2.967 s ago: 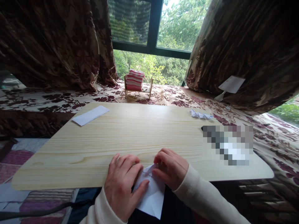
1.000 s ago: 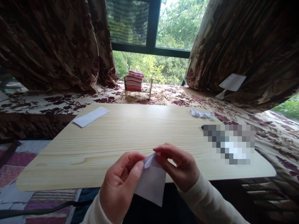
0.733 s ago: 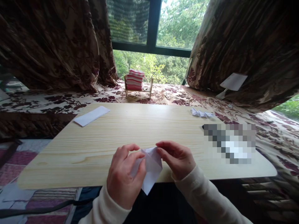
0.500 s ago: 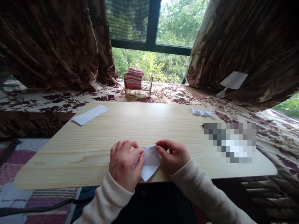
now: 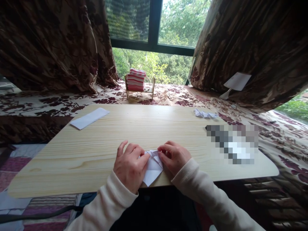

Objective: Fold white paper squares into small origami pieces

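A partly folded sheet of white paper (image 5: pixel 153 170) lies on the wooden table near its front edge, one corner pointing toward me. Small folded flaps stand at its far end. My left hand (image 5: pixel 131 165) covers the paper's left side, thumb pressing on it and the other fingers bent. With thumb and index finger my right hand (image 5: pixel 175 157) pinches a flap at the upper right corner. Several small folded paper pieces (image 5: pixel 205 114) sit in a row at the table's far right. A stack of white paper strips (image 5: pixel 90 118) rests at the far left.
The light wooden table (image 5: pixel 134 125) has a blurred-out object (image 5: pixel 232 144) on its right side. Behind it, on patterned cloth, stand a small wooden rack (image 5: pixel 152 86) with folded red-and-white striped cloths (image 5: pixel 136 79) and a white lamp (image 5: pixel 237 81). Curtains flank the window.
My right hand has moved slightly inward, lifting and folding the flap at the paper's upper right corner. My left hand stays on the paper. The whole view has shifted a little.
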`<state>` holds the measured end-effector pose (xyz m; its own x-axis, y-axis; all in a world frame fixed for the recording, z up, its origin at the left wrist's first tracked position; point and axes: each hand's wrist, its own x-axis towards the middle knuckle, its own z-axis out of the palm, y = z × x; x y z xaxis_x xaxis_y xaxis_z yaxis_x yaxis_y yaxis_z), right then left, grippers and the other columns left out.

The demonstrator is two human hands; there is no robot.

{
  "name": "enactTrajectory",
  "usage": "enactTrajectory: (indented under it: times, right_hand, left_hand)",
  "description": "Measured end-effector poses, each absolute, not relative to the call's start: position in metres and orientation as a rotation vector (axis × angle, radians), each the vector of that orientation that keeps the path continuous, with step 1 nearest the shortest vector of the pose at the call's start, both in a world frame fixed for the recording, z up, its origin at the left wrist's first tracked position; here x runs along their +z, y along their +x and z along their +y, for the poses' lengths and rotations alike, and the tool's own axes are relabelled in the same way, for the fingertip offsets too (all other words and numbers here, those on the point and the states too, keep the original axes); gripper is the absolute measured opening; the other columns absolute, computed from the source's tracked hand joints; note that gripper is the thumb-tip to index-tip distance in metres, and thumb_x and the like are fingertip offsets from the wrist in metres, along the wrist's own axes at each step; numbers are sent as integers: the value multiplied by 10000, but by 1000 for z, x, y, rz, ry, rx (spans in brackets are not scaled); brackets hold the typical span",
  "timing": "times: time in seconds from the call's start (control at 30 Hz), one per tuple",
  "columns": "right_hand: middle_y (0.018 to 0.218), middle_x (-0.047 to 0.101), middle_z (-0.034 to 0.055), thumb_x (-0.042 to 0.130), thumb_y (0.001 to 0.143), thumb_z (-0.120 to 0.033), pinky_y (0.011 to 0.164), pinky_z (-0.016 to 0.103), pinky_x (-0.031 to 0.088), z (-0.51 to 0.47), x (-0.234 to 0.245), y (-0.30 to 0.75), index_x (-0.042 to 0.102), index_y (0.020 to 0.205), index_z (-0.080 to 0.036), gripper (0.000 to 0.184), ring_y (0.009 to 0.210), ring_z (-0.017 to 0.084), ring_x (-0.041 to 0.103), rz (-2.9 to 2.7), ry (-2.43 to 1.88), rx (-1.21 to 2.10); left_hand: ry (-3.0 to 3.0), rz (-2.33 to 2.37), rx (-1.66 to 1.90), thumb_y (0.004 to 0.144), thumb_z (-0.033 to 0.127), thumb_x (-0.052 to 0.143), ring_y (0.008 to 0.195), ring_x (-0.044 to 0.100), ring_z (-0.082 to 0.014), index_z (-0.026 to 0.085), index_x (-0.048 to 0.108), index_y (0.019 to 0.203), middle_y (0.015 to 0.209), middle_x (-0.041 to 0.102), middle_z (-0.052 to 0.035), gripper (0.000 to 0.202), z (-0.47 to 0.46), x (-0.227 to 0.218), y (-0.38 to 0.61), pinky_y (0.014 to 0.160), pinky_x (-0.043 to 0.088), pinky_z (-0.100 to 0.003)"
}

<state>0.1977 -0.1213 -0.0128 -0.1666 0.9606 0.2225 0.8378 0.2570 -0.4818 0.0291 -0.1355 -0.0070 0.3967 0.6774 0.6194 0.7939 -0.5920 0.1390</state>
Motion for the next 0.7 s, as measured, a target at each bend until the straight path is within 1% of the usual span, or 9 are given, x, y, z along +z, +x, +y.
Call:
enactTrajectory:
  times: [0.13,0.3,0.5,0.6,0.7]
  right_hand:
    - [773,604,1,535,756,-258,573,234,379,-121,-11,197,662,786,-225,135,631,119,532,-2072,-1650,344]
    - [769,599,-2,527,764,-270,571,237,376,-120,-12,198,656,793,-226,139,631,121,530,-2086,-1652,346]
    - [762,597,6,530,759,-246,587,236,384,-118,-13,199,654,792,-212,133,638,123,532,-2083,-1632,361]
    - [752,594,11,531,756,-235,595,232,391,-118,-14,200,656,793,-204,133,635,122,531,-2084,-1611,361]
    - [759,596,14,529,759,-236,592,229,396,-118,-14,200,656,800,-203,138,628,119,531,-2075,-1608,365]
  left_hand:
    - [-2479,-1114,-887,793,143,496,721,519,-151,210,644,689,600,571,16,193,-120,-7,27,930,305,-446]
    - [-2487,-940,-791,805,161,490,712,501,-148,207,630,679,582,544,17,194,-109,-8,26,923,314,-425]
    - [-2476,-827,-812,807,164,480,696,480,-143,204,620,662,554,520,21,206,-100,-10,29,939,290,-423]
    - [-2505,-843,-824,810,190,477,689,481,-146,201,623,668,548,521,21,204,-104,-10,30,940,286,-427]
    - [-2548,-1032,-883,820,246,462,698,492,-155,195,637,723,592,551,8,207,-119,-10,29,930,292,-441]
